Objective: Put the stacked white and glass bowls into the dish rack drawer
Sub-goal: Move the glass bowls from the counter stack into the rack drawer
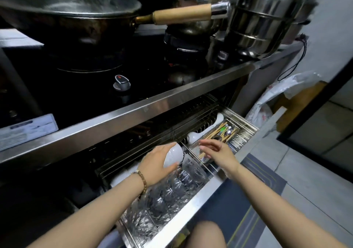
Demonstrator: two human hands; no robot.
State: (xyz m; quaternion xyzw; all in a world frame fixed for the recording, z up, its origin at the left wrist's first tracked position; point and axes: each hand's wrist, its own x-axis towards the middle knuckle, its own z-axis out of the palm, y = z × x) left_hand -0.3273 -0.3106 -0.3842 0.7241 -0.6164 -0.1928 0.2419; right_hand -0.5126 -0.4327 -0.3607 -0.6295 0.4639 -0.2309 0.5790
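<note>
Grips round white ceramic bowl [174, 155] in left hand [156, 161] over pulled-out steel wire dish rack drawer [200, 190], at 12 o'clock from clear glass bowls [172, 188]; holds right hand [217, 152] spread, empty, at 3 o'clock

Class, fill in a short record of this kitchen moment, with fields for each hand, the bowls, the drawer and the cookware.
Left hand: grips the white bowl, tilted on its side
Right hand: open, fingers spread above the cutlery tray
Glass bowls: lined up on edge in the drawer
Drawer: pulled open below the stovetop
Cookware: wok on the stovetop, steel pot to its right
</note>
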